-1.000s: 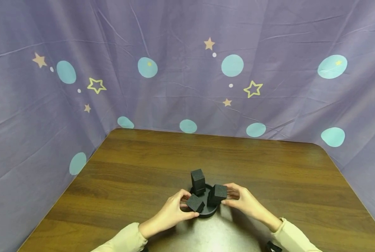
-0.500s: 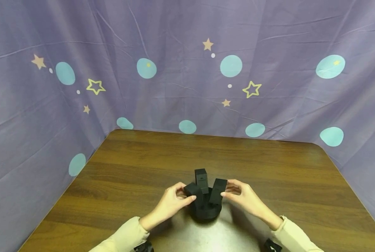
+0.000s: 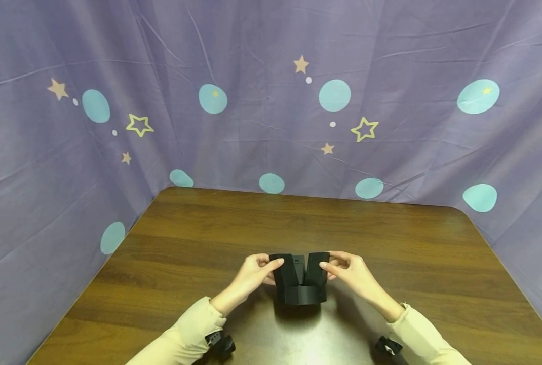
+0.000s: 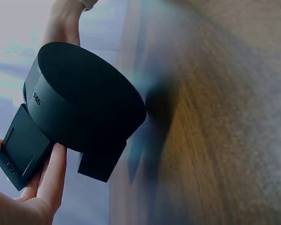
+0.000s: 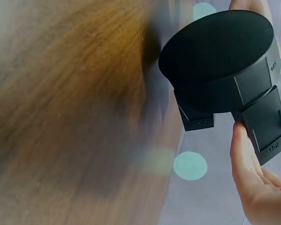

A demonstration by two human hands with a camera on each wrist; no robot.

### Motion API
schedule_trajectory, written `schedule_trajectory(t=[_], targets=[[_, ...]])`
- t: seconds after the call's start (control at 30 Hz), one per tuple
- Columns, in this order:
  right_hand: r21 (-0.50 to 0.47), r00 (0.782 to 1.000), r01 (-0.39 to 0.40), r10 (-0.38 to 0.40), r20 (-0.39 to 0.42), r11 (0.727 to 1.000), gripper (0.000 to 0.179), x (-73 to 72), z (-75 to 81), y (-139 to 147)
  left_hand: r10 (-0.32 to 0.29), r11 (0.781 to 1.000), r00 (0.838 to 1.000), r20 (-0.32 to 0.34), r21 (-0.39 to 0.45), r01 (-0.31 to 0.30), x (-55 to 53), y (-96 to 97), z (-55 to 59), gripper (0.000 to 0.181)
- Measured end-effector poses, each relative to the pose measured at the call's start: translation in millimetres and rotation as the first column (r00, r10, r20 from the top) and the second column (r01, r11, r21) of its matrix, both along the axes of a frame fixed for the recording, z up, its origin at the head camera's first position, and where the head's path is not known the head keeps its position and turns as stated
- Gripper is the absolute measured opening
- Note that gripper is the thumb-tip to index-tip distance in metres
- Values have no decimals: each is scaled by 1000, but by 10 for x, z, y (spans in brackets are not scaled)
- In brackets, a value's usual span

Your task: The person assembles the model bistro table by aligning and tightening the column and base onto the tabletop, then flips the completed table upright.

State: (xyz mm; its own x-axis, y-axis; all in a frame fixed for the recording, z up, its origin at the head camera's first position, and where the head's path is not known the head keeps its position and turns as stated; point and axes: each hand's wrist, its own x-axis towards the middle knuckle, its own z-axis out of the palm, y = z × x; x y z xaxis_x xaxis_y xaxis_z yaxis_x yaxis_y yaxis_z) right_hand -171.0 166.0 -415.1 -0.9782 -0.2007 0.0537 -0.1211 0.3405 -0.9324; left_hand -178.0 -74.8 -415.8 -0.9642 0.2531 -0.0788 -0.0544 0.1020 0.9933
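In the head view a black round, shallow drum-like piece (image 3: 303, 295) with three rectangular block legs is held over the table, its legs pointing up and away. My left hand (image 3: 253, 274) pinches the left leg (image 3: 285, 268) between thumb and fingers. On the other side, my right hand (image 3: 350, 268) pinches the right leg (image 3: 315, 268) the same way. The third leg (image 3: 299, 263) shows between them, untouched. Raised numbers mark the round piece (image 4: 89, 98) and a leg (image 4: 25, 145) in the left wrist view. The right wrist view shows the flat round underside (image 5: 218, 44).
A brown wood-grain table (image 3: 207, 223) lies beneath, with the piece's shadow on it. Purple cloth (image 3: 271, 126) printed with stars and blue dots hangs behind and to the sides. Black wrist devices (image 3: 221, 346) sit under the pale sleeves (image 3: 189, 329).
Both hands have tilted the black piece, raising the leg ends away from me, so the round part turned its side toward me. Its open top is now out of sight.
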Motion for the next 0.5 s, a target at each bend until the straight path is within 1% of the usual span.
schedule_trajectory(t=[0.07, 0.13, 0.17, 0.2, 0.27, 0.37, 0.4, 0.43, 0.5], targets=[[1, 1000, 9, -9, 10, 1000, 51, -16, 0, -6, -1, 1000, 1000, 14, 9, 0, -25, 5, -13, 31], [5, 1000, 22, -22, 22, 1000, 50, -29, -4, -11, 2, 1000, 1000, 14, 13, -2, -54, 10, -45, 30], [6, 1000, 23, -23, 20, 1000, 50, -35, -8, -13, 2, 1000, 1000, 23, 12, -2, -85, 8, -90, 31], [5, 1000, 24, -24, 19, 1000, 51, -42, -11, -13, 0, 1000, 1000, 14, 14, 0, -114, 6, -137, 31], [1, 999, 25, -25, 21, 1000, 51, -54, -19, -14, -13, 1000, 1000, -3, 15, 14, -222, -13, -326, 32], [-11, 999, 27, -27, 25, 1000, 51, -71, -28, -18, -21, 999, 1000, 10, 28, 21, -402, -41, -616, 40], [-13, 999, 24, -24, 25, 1000, 51, -75, -30, -19, -20, 999, 1000, 6, 35, 20, -448, -46, -688, 44], [-17, 999, 21, -20, 24, 1000, 51, -78, -31, -19, -15, 999, 1000, 23, 37, 14, -494, -50, -751, 46], [-26, 1000, 12, -12, 18, 1000, 51, -75, -28, -21, -2, 999, 999, 48, 51, 0, -529, -47, -781, 48]])
